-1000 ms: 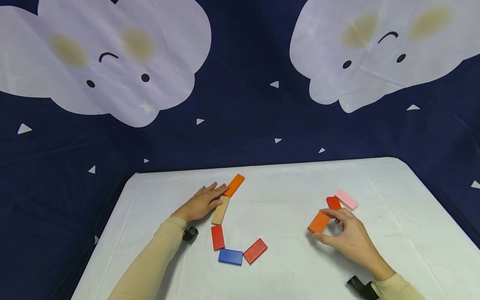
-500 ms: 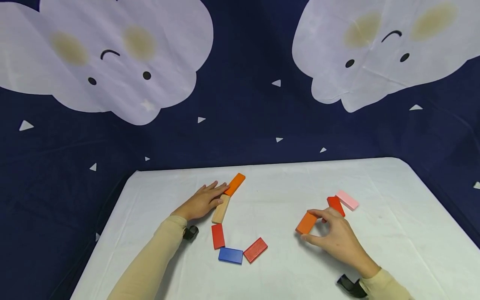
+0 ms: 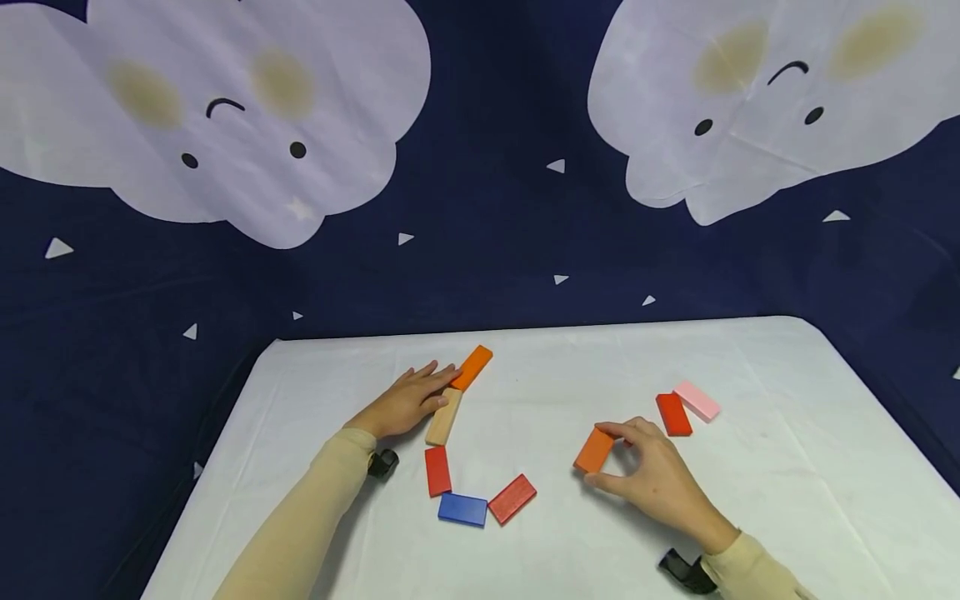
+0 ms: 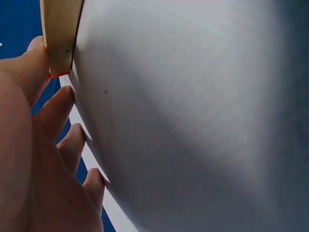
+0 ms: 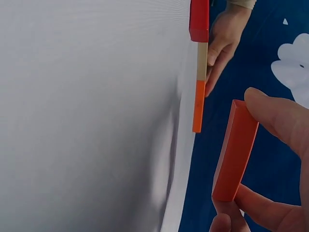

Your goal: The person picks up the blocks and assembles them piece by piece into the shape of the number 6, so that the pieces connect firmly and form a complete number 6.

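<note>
1 orange block aloft, tan block and brighter orange block end to end

and you're facing a deep navy backdrop, two big pale clouds upside down across it, small white triangles scattered below, and before you stretches a white, round-cornered table!

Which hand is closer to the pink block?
Right. The right hand is closer to the person than the pink block and left of it, pinching an orange block. The left hand is much farther left, beside the plain wooden block.
</note>
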`<state>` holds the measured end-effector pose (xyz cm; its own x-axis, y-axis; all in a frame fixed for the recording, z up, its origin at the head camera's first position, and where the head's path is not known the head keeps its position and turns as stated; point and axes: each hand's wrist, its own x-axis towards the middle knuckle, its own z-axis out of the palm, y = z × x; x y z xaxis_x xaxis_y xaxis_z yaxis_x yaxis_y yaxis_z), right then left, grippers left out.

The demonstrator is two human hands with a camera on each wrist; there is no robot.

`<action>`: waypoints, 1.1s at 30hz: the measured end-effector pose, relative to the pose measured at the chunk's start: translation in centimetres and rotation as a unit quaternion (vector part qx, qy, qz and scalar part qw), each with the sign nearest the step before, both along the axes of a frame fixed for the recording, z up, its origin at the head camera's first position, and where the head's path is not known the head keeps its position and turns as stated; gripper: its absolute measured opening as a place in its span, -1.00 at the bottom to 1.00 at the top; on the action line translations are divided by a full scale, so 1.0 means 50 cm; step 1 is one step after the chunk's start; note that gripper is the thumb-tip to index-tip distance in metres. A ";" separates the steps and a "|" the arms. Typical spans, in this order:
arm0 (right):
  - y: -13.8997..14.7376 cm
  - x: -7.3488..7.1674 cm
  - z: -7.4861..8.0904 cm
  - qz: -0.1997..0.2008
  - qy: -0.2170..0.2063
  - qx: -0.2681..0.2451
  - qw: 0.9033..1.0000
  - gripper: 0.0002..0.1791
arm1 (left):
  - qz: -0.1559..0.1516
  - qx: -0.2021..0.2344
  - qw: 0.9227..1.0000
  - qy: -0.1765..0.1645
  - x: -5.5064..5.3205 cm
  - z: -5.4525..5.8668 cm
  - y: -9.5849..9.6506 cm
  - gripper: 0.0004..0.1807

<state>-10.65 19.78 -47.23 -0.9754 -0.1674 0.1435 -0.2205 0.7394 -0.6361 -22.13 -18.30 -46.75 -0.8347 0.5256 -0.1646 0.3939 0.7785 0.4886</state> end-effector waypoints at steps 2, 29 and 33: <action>-0.003 0.000 -0.001 0.001 0.000 0.000 1.000 -0.25 | -0.001 -0.001 1.000 0.001 -0.001 0.000 0.001 -0.37; -0.064 -0.024 -0.006 0.053 0.003 0.011 0.999 -0.25 | -0.002 0.001 1.000 0.003 -0.004 -0.003 0.000 -0.37; -0.065 -0.026 -0.007 0.058 0.000 0.016 0.998 -0.25 | -0.003 0.001 1.000 0.004 -0.003 -0.003 0.001 -0.37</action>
